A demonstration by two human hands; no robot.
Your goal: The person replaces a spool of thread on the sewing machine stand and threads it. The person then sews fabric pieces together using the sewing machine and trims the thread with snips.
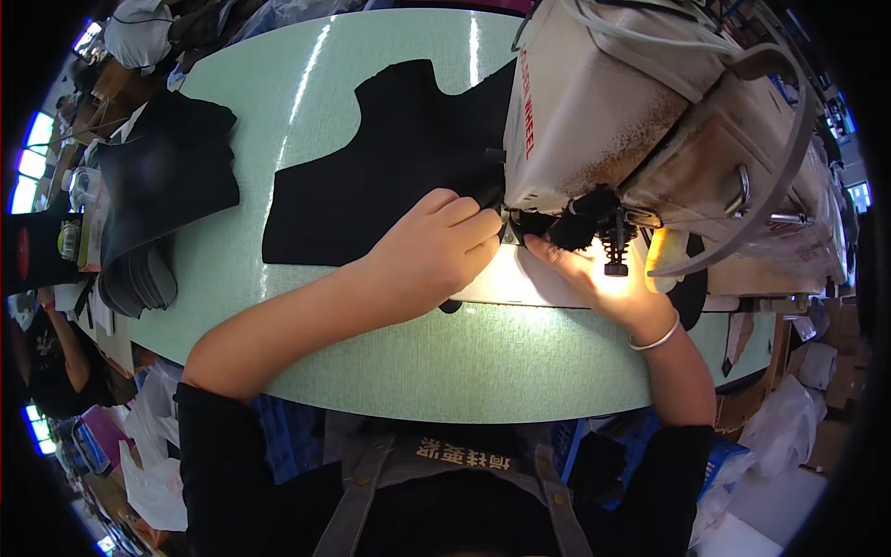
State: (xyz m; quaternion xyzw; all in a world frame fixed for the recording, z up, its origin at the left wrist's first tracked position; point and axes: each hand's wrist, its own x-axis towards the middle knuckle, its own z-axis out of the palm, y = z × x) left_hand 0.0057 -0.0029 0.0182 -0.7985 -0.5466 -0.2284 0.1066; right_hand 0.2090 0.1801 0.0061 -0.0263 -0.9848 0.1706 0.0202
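Observation:
A large black fabric piece (371,200) with curved cut-outs lies across the pale green table, its right end running under the sewing machine (594,111). My left hand (441,249) is closed in a pinch on the fabric's edge, just left of the machine's needle area. Under the machine head, in bright lamp light, is my right hand (617,283). Its thumb stretches left toward the black material at the needle area; its other fingers are hidden behind machine parts. Part of a black piece (689,292) shows right of that hand.
Another dark panel (172,167) hangs over the table's left side, above a stack of dark curved pieces (137,281). A grey curved bar (789,176) arches at the machine's right. Plastic bags (784,422) and boxes stand on the lower right. A person's arm (70,343) shows at far left.

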